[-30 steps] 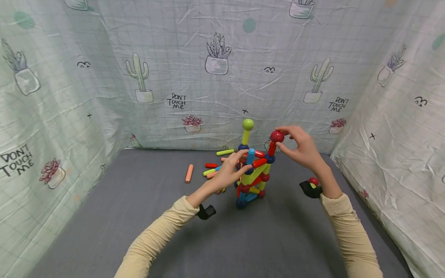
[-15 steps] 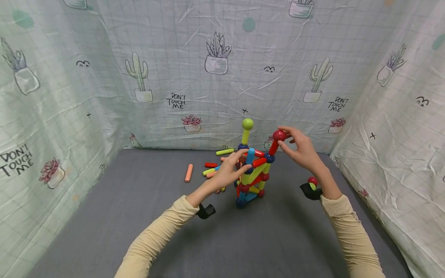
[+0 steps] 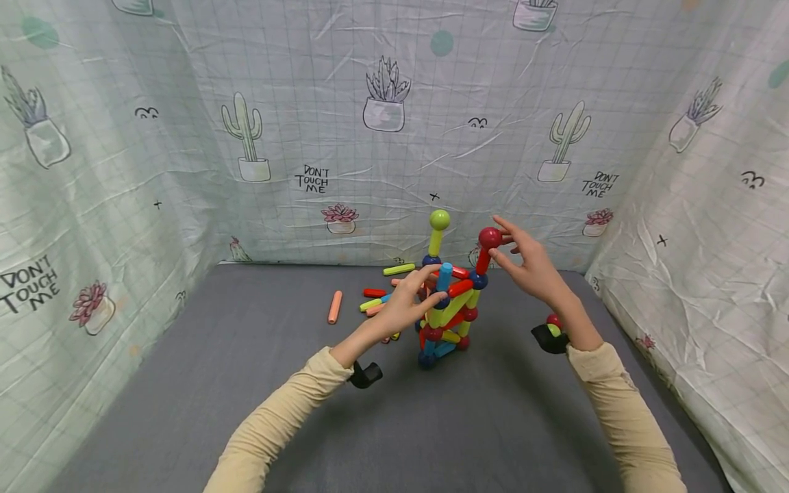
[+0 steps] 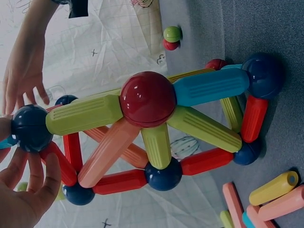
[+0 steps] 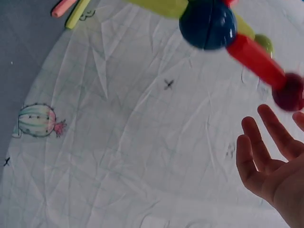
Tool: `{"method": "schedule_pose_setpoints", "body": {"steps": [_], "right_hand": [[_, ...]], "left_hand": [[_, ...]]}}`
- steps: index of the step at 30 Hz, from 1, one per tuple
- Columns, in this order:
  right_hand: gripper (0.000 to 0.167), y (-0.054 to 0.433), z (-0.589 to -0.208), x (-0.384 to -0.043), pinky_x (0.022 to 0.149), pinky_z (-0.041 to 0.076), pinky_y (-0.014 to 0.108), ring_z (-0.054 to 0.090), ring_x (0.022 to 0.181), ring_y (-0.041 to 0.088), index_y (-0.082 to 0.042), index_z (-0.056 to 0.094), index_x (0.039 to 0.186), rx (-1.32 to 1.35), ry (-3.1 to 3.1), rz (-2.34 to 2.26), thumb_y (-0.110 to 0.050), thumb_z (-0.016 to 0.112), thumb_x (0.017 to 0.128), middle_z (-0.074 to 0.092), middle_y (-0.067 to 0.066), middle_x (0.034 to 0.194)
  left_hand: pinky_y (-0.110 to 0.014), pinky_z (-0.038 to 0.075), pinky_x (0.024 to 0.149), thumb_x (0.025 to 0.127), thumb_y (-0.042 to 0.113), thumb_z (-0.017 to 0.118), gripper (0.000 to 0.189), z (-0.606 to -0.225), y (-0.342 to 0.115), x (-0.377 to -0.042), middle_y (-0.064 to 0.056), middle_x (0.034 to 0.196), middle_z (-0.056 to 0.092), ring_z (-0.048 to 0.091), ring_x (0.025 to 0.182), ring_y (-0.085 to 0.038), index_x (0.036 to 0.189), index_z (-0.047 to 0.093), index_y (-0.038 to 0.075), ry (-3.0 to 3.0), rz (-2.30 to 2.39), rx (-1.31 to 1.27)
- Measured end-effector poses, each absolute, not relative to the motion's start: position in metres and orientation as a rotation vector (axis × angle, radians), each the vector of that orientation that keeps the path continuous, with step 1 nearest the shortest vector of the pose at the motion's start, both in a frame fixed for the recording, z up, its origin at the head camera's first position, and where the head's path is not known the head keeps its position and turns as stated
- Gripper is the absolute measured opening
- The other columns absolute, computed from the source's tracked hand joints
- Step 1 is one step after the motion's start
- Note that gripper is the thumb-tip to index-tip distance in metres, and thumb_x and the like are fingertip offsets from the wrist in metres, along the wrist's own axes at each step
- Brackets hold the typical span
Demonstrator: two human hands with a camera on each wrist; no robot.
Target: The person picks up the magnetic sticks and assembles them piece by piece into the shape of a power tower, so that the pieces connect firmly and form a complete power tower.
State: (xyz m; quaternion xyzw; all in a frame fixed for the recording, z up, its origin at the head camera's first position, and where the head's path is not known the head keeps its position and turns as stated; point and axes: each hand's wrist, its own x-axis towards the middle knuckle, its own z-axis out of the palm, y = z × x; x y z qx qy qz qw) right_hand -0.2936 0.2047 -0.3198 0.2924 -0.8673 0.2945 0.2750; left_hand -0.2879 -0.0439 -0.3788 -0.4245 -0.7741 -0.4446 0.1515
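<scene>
A tower of coloured magnetic sticks and balls (image 4: pixel 147 99) stands on the grey table, its upper part partly behind my left hand in the head view. My left hand (image 3: pixel 403 305) grips the dark blue ball (image 4: pixel 31 127) at the tower's near top corner, below an upright light blue stick (image 3: pixel 444 276). At the right top corner a red stick (image 3: pixel 483 262) rises from another dark blue ball (image 5: pixel 208 24) and carries a red ball (image 3: pixel 490 237). Beside that red ball is my right hand (image 3: pixel 535 266), its fingers spread and loosened. Whether its thumb still touches the ball, I cannot tell.
Loose sticks lie left of and behind the tower, among them an orange stick (image 3: pixel 335 307) and a yellow-green stick (image 3: pixel 398 270). A red and a green ball (image 4: pixel 172 34) sit together at the right. A patterned curtain (image 3: pixel 296 137) encloses the table.
The red ball and stick tilted right with my right hand, then came back more upright. My right fingers have now spread off the ball. My left hand has stayed in place.
</scene>
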Motion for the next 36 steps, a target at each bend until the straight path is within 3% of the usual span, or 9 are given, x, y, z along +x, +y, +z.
{"method": "schedule_pose_setpoints", "body": {"steps": [3, 11, 16, 25, 32, 36], "right_hand": [[0.049, 0.220, -0.325, -0.299, 0.077, 0.042, 0.044, 0.052, 0.100, 0.033, -0.015, 0.035, 0.137, 0.738, -2.268, 0.829, -0.012, 0.050, 0.090, 0.052, 0.020, 0.120], [0.028, 0.273, -0.368, -0.318, 0.075, 0.039, 0.047, 0.051, 0.090, 0.034, 0.001, 0.055, 0.115, 0.637, -2.317, 0.524, -0.006, 0.052, 0.088, 0.058, 0.020, 0.103], [0.023, 0.307, -0.408, -0.327, 0.072, 0.039, 0.051, 0.049, 0.091, 0.040, -0.001, 0.060, 0.107, 0.521, -2.529, 0.238, -0.008, 0.055, 0.086, 0.057, 0.022, 0.099], [0.025, 0.349, -0.449, -0.328, 0.065, 0.039, 0.058, 0.045, 0.092, 0.050, -0.010, 0.056, 0.113, 0.399, -3.014, 0.105, -0.013, 0.049, 0.089, 0.053, 0.026, 0.104], [0.026, 0.356, -0.459, -0.327, 0.068, 0.037, 0.065, 0.049, 0.091, 0.051, -0.010, 0.057, 0.113, 0.403, -3.115, 0.148, -0.012, 0.051, 0.088, 0.059, 0.022, 0.101], [0.027, 0.358, -0.463, -0.327, 0.070, 0.036, 0.067, 0.050, 0.091, 0.050, -0.009, 0.057, 0.113, 0.446, -3.102, 0.206, -0.013, 0.052, 0.087, 0.060, 0.022, 0.103]], "left_hand": [[-0.029, 0.049, 0.065, 0.087, 0.012, 0.056, 0.046, -0.379, -0.044, -0.288, -0.012, 0.098, 0.059, 0.049, 0.078, -0.018, 0.129, 0.039, 0.004, -2.227, -1.281, -1.216], [-0.032, 0.048, 0.066, 0.088, 0.012, 0.055, 0.046, -0.376, -0.046, -0.287, -0.013, 0.099, 0.058, 0.048, 0.076, -0.021, 0.130, 0.039, 0.003, -2.246, -1.277, -1.216], [-0.030, 0.048, 0.064, 0.088, 0.013, 0.055, 0.046, -0.376, -0.046, -0.288, -0.012, 0.100, 0.058, 0.048, 0.075, -0.018, 0.130, 0.039, 0.003, -2.245, -1.245, -1.204], [-0.025, 0.046, 0.063, 0.088, 0.014, 0.055, 0.047, -0.379, -0.045, -0.288, -0.009, 0.098, 0.058, 0.048, 0.079, -0.015, 0.131, 0.038, 0.004, -2.261, -1.204, -1.207], [-0.037, 0.046, 0.066, 0.088, 0.014, 0.054, 0.046, -0.377, -0.044, -0.286, -0.010, 0.094, 0.058, 0.049, 0.080, -0.021, 0.130, 0.039, 0.003, -2.267, -1.208, -1.208], [-0.029, 0.044, 0.064, 0.089, 0.014, 0.054, 0.045, -0.376, -0.044, -0.285, -0.009, 0.092, 0.056, 0.048, 0.079, -0.021, 0.130, 0.039, 0.004, -2.276, -1.203, -1.202]]}}
